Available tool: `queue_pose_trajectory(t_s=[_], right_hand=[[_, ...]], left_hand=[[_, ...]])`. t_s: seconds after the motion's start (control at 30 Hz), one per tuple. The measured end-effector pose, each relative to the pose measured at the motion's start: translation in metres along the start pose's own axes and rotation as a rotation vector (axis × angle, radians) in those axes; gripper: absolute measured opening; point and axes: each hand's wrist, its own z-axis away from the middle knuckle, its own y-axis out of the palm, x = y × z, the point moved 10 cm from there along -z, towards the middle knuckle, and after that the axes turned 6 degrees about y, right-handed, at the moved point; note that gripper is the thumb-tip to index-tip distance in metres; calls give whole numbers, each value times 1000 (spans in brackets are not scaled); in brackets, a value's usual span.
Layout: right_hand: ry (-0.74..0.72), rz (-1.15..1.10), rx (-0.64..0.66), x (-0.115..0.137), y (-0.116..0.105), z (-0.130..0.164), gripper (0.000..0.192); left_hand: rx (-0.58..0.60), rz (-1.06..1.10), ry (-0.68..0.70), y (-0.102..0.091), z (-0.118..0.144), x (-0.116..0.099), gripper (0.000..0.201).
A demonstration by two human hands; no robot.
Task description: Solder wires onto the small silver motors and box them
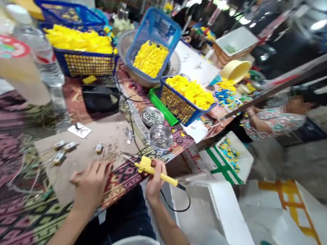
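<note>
Hands are kept apart: a yellow soldering iron is gripped by the right hand. Small parts on the bench are touched by the left hand.

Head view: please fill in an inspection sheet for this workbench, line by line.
Surface: patterned cloth over the bench, with a brown board on top.
Job's things: yellow soldering iron; small white parts with wires on the board.
Clutter: blue baskets of yellow pieces; two metal dishes; water bottle; black box.
Grips: right hand shut on the iron's handle; left hand resting on the board, fingers by tiny parts, grip unclear.
Cables: black cord looping from the iron; thin wires at left.
Surroundings: another person at the next bench; white boxes below.
</note>
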Motion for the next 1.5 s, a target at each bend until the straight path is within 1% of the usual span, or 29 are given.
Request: queue_pose_trajectory(t_s=[0.13,0.23,0.33,0.43,0.47,0.53,0.6,0.73,0.87,1.07,1.27,1.37,1.5], right_hand=[[1,-35,-7,-3,-4,0,52],[-6,-28,-31,-4,-9,0,52],[-11,-33,-50,-2,-11,2,51],[-37,-13,-56,8,-11,7,49],[-54,-2,-59,13,-12,8,48],[-99,9,-76,20,-13,10,48],[-140,35,-77,24,-10,9,49],[-199,125,-69,26,-6,8,44],[-236,119,-56,27,-7,8,39],[-359,197,-58,35,-6,10,35],[-374,169,-60,36,-6,12,35],[-377,166,-70,36,-6,13,36],[-387,217,-83,38,-5,14,34]], left_hand=[[-10,0,93,6,4,0,33],[-5,19,111,9,6,2,29],[21,14,75,8,3,3,29],[27,4,28,-2,-1,-4,32],[52,-3,19,-3,-2,-8,31],[62,-23,-44,-4,-4,-8,30],[54,12,-86,-1,-6,-6,28],[-13,34,-130,4,-3,1,19],[-31,45,-135,7,-1,1,18],[-41,13,-123,6,-3,-2,19],[-26,1,-131,8,-4,-1,28],[-33,12,-129,8,-3,-1,29],[-24,13,-149,10,-2,0,28]])
